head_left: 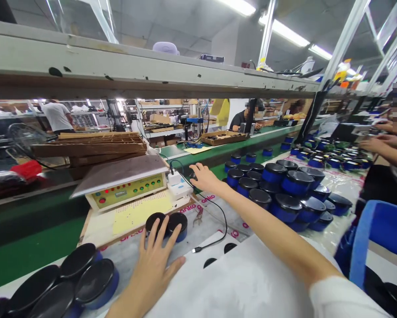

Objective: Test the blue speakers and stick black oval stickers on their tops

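My left hand (pixel 155 260) is spread out, with its fingertips over two round blue units with black tops (pixel 178 223). The fingers lie on or just above those tops and partly hide the left one. My right hand (pixel 206 177) reaches forward beside the white plug adapter (pixel 179 185), at the edge of the green conveyor. Its fingers are stretched and loosely bent, thumb apart; a small dark patch shows between them, too unclear to name. A black cable (pixel 218 240) runs from the adapter under my right arm, and its plug end lies on a white sheet.
A test box with lit buttons (pixel 128 190) stands left of the adapter. More round units (pixel 97 282) sit at the lower left, and several are stacked (pixel 296 183) at right. A shelf beam (pixel 145 70) crosses overhead. A blue chair (pixel 380 221) is at right; co-workers sit beyond.
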`<act>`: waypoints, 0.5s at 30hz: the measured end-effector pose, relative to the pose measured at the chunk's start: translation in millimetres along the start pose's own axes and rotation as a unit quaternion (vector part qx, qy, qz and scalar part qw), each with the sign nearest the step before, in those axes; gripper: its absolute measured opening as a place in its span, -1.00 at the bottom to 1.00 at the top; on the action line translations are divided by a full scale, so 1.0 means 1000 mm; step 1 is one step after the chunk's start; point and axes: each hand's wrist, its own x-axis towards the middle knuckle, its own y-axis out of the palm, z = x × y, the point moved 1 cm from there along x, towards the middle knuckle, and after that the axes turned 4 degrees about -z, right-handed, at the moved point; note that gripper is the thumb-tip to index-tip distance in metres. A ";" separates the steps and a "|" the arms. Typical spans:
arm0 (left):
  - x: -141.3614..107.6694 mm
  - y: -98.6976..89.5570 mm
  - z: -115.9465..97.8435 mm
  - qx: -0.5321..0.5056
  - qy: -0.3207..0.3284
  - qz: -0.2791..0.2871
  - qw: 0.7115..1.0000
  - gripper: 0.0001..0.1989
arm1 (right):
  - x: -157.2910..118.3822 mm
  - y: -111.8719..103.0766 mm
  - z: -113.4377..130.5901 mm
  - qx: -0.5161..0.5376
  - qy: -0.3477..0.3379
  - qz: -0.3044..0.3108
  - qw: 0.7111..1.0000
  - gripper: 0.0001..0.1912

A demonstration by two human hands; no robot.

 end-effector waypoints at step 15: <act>0.000 -0.002 0.004 0.006 0.025 -0.022 0.999 -0.35 | -0.024 -0.071 -0.064 -0.268 0.062 -0.060 0.960 -0.49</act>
